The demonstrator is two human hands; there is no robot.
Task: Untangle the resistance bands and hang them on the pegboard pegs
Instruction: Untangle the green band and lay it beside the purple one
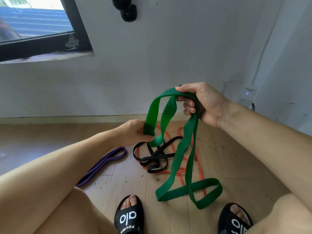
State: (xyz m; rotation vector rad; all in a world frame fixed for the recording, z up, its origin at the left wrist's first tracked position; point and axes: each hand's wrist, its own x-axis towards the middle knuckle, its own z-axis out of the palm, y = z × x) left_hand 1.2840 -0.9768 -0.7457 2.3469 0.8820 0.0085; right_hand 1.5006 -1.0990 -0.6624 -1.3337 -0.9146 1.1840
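Observation:
A wide green resistance band (183,154) hangs in twisted loops between both hands. My right hand (202,105) grips its top fold, held up in front of the wall. Lower and to the left, my left hand (135,132) pinches another stretch of the same band. The band's bottom loop rests on the wooden floor (228,157) between my feet. Beneath it lie a thin black band (153,156) and a thin orange band (181,169), tangled together. A purple band (104,162) lies apart on the floor at the left. No pegboard is in view.
I crouch over the floor, knees at both lower corners, feet in black slippers (129,217) at the bottom edge. A grey wall (168,56) rises just behind the bands, with a dark-framed window (42,31) at top left and a black fixture (128,10) at the top.

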